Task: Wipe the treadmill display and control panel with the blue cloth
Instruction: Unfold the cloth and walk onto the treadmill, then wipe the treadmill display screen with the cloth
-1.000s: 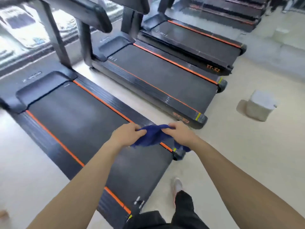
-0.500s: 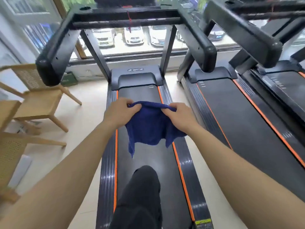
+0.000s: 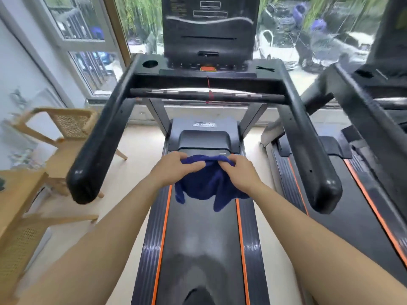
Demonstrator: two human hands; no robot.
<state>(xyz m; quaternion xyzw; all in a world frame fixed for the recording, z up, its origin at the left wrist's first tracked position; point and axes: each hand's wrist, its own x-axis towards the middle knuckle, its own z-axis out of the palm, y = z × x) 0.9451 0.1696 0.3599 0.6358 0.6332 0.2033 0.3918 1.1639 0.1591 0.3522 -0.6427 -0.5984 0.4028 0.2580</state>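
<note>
A blue cloth (image 3: 207, 183) hangs bunched between both hands above the treadmill belt (image 3: 202, 238). My left hand (image 3: 176, 169) grips its upper left edge and my right hand (image 3: 241, 172) grips its upper right edge. The dark treadmill display (image 3: 209, 25) stands upright at the top centre, well beyond the hands. Below it runs the control panel (image 3: 207, 68) with a row of small buttons and an orange-red stop button. A red safety cord (image 3: 208, 89) dangles from the panel over the front crossbar.
Two black handrails (image 3: 99, 146) (image 3: 308, 150) reach back on either side of the hands. A second treadmill (image 3: 363, 183) stands to the right. Wooden cane chairs (image 3: 66, 128) sit on the left by the window.
The view has swung from the side of the treadmills onto one belt and tilted up, bringing the display into sight. Both hands have kept hold of the cloth, now bunched closer together.
</note>
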